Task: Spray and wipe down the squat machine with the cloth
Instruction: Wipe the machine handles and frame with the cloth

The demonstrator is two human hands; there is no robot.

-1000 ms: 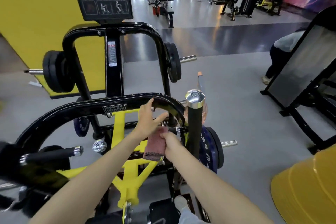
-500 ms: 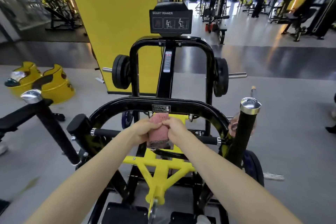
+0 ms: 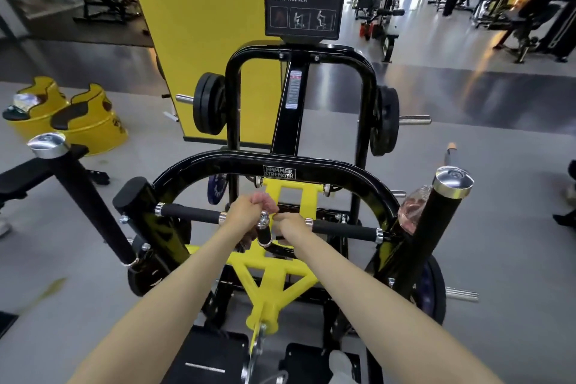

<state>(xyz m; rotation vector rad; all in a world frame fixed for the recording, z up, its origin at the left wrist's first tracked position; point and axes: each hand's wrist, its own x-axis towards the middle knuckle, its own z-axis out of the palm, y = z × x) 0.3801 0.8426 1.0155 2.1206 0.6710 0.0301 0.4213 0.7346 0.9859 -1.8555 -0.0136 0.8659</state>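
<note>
**Cloth point(image 3: 264, 200) bunched at the centre of the squat machine point(image 3: 218, 162)**

Cloth, pinkish-red, is wadded in your left hand point(image 3: 244, 212). Part of it bulges above your knuckles and a tail hangs below your wrist. That hand grips it just beside the short chrome-capped stub handle point(image 3: 264, 229), at the inner end of the left grip bar point(image 3: 190, 213).

Your right hand point(image 3: 288, 224) sits close on the other side of the stub. Its fingers are curled at the inner end of the right grip bar point(image 3: 343, 230), but you cannot tell whether they hold the bar or an edge of the rag.

Behind both hands is the yellow linkage point(image 3: 291, 196), under the curved black bar labelled HAMMER STRENGTH. Chrome-capped posts point(image 3: 93, 206) flank you. Further out, weight plates point(image 3: 208, 103) hang on the upright frame below the SQUAT TRAINER placard point(image 3: 304, 14). Two yellow drums point(image 3: 90, 125) stand on the floor to the left.
</note>
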